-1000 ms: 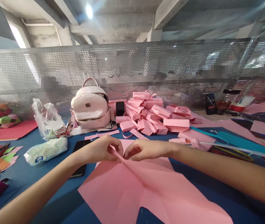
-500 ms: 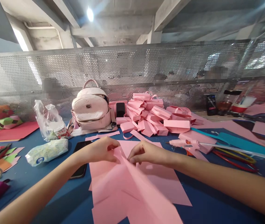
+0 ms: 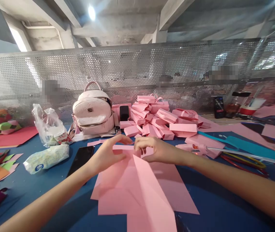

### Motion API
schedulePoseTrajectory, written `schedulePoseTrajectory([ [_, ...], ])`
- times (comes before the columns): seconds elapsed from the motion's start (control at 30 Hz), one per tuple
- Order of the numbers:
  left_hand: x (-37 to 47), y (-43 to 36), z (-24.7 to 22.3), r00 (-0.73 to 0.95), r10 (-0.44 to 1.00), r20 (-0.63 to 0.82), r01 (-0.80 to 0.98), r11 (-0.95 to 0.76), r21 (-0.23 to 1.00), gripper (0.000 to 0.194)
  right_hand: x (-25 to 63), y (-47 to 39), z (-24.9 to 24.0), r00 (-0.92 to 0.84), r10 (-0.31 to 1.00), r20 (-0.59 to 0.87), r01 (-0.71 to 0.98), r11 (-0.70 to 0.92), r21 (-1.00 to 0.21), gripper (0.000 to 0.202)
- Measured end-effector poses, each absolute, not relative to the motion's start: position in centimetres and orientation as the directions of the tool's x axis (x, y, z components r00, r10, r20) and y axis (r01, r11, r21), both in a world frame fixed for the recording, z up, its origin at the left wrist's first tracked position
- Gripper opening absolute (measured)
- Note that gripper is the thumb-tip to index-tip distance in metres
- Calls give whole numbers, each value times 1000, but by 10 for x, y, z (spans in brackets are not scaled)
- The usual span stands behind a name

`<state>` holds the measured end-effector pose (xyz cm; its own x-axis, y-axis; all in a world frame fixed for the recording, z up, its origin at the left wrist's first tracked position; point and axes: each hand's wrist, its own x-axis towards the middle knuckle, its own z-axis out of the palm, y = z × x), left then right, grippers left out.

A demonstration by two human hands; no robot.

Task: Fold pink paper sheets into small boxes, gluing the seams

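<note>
A cut and creased sheet of pink paper (image 3: 118, 193) lies in front of me, with one long flap (image 3: 153, 193) raised toward the camera. My left hand (image 3: 110, 151) is at the sheet's far left edge, fingers curved over the paper with the thumb apart from them. At the far right edge, my right hand (image 3: 152, 148) has its fingers curled and pressed together by the paper; what they pinch is too hidden to make out. Under the right side lies another flat pink sheet (image 3: 183, 196).
Folded pink paper pieces (image 3: 152, 119) are heaped behind my hands. A pale backpack (image 3: 92, 112), black phone (image 3: 80, 161), tissue pack (image 3: 46, 158) and plastic bag (image 3: 49, 125) stand left. A pink glue gun (image 3: 192, 148) and teal scissors (image 3: 248, 145) lie right.
The creased pink sheet has turned and its raised flap stands more upright. My left hand has opened wider, and my right hand has moved slightly toward the far edge.
</note>
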<state>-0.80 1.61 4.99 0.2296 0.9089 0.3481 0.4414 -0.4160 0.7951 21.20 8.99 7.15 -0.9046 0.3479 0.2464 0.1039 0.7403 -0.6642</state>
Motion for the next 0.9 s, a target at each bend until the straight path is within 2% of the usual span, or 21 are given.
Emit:
schedulePoseTrajectory([
  [0.17, -17, 13, 68, 48, 851, 523, 379, -500, 779, 24, 223, 97, 57, -795, 560, 231, 235, 636, -735, 31],
  [0.3, -25, 7, 87, -11, 840, 542, 285, -517, 807, 24, 239, 99, 39, -667, 725, 172, 300, 472, -829, 38],
  [0.4, -33, 2, 103, -66, 772, 632, 161, -617, 770, 27, 250, 95, 30, -576, 812, 95, 311, 325, -893, 45],
  [0.5, -42, 2, 118, -185, 708, 682, 64, -683, 727, 30, 256, 86, 29, -488, 873, 22, 231, 154, -961, 48],
  [0.6, -49, 7, 119, -343, 608, 716, 121, -727, 676, 28, 258, 77, 30, -435, 900, -36, 82, -1, -997, 44],
  [0.67, -49, 12, 110, -375, 567, 733, 184, -730, 659, 26, 257, 73, 32, -416, 907, -64, -33, -86, -996, 40],
  [0.73, -43, 15, 96, -300, 630, 717, 236, -679, 695, 35, 255, 70, 34, -405, 911, -75, -134, -140, -981, 38],
  [0.8, -34, 14, 83, -134, 705, 697, 316, -636, 704, 48, 251, 69, 37, -404, 913, -59, -181, -143, -973, 36],
  [0.9, -19, 5, 73, 202, 753, 627, 544, -618, 567, 61, 246, 68, 43, -445, 895, 17, -139, -50, -989, 33],
])
